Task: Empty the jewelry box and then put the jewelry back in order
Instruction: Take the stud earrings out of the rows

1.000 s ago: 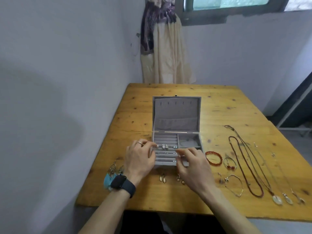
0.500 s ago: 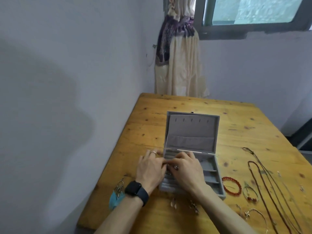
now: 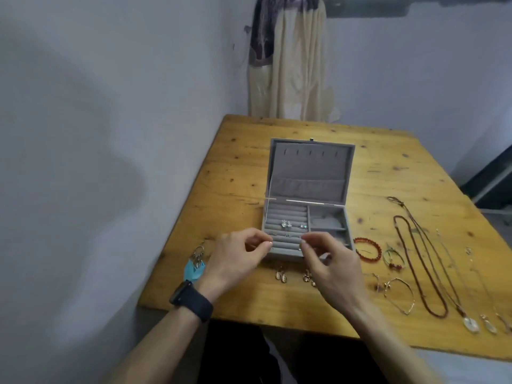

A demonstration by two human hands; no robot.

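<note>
Jewelry box (image 3: 310, 173) holds few earrings (image 3: 286, 224); necklaces (image 3: 471, 325) wait at three o'clock; left hand (image 3: 235, 259), right hand (image 3: 329, 261): fingers (image 3: 264, 246) pinched, contents unclear.

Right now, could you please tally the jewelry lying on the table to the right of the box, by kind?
Bracelets: 3 (red bead bracelet, red-charm bracelet, gold bangle)
Necklaces: 4 (red-brown bead necklace, dark cord necklace, two thin chains)
Total: 7
</note>
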